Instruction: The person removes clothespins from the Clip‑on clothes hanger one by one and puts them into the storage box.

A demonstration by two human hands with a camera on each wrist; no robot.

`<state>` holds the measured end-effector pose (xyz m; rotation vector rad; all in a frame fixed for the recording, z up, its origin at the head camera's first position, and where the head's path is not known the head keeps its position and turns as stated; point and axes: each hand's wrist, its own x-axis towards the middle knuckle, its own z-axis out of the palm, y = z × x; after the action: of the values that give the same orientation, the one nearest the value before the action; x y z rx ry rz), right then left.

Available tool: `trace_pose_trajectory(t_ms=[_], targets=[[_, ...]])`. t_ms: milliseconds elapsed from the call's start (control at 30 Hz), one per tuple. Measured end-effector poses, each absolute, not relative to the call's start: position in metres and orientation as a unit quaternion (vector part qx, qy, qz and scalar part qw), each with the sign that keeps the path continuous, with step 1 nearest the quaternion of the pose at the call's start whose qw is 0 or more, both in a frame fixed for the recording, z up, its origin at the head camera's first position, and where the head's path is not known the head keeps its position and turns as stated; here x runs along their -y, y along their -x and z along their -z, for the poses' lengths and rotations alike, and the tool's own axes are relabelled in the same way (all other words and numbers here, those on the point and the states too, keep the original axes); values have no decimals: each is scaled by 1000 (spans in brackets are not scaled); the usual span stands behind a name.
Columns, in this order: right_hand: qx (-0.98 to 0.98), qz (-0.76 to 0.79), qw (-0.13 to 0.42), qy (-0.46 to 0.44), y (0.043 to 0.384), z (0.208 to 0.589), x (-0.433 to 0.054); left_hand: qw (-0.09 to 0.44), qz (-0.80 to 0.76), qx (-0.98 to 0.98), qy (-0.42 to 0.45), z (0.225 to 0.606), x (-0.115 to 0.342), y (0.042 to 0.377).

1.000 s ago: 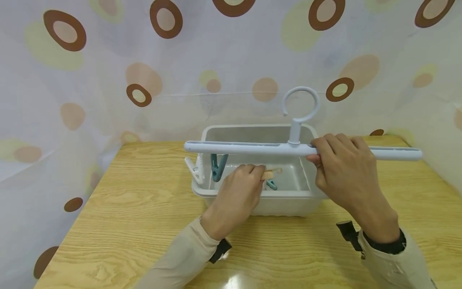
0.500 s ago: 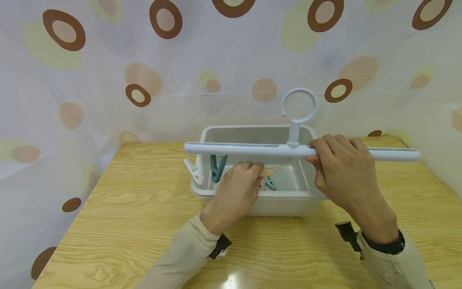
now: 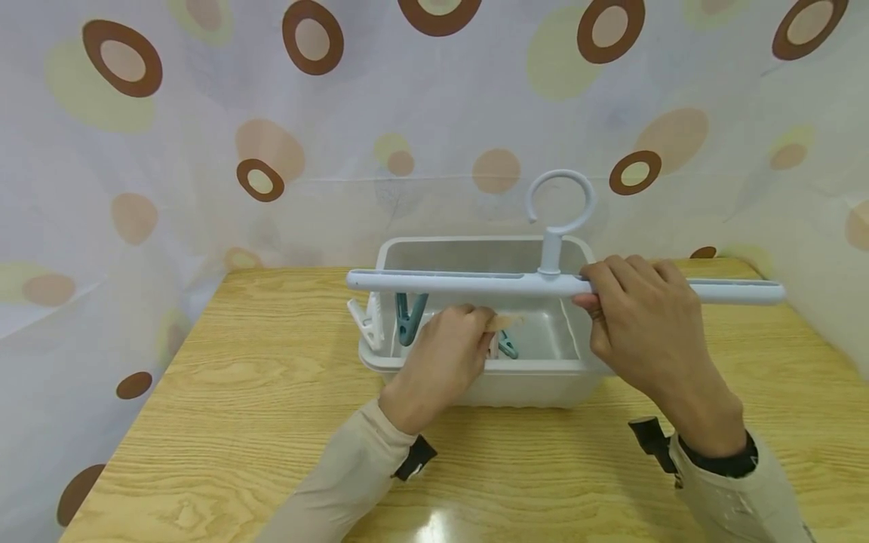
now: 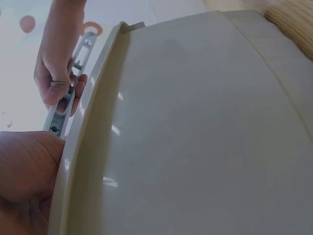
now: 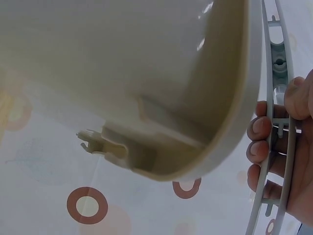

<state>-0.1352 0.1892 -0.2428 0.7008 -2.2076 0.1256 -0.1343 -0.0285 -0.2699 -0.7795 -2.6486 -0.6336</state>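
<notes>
Hanger (image 3: 468, 283) held above tub (image 3: 523, 388), right hand (image 3: 645, 324) fingers clamped round it; left hand (image 3: 449, 351) in tub, fingers pinching blurred beige piece (image 3: 505, 323).

pass: between hanger bar (image 3: 468, 283) and tub's near rim (image 3: 543, 366) | obstacles: left fingers (image 3: 483, 315), green clips (image 3: 409, 330)

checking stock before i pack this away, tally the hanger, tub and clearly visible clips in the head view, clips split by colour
Hanger: 1
Tub: 1
Teal clips: 2
White clip: 1
Total: 5
Not counted: the beige piece in the left hand, too unclear to identify.
</notes>
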Motion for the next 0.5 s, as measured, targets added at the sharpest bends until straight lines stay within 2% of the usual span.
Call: trace_pose_trajectory(t_ms=[500], targets=[[849, -65, 453, -264, 151, 236, -196, 105, 219, 935, 260, 263, 29, 146]])
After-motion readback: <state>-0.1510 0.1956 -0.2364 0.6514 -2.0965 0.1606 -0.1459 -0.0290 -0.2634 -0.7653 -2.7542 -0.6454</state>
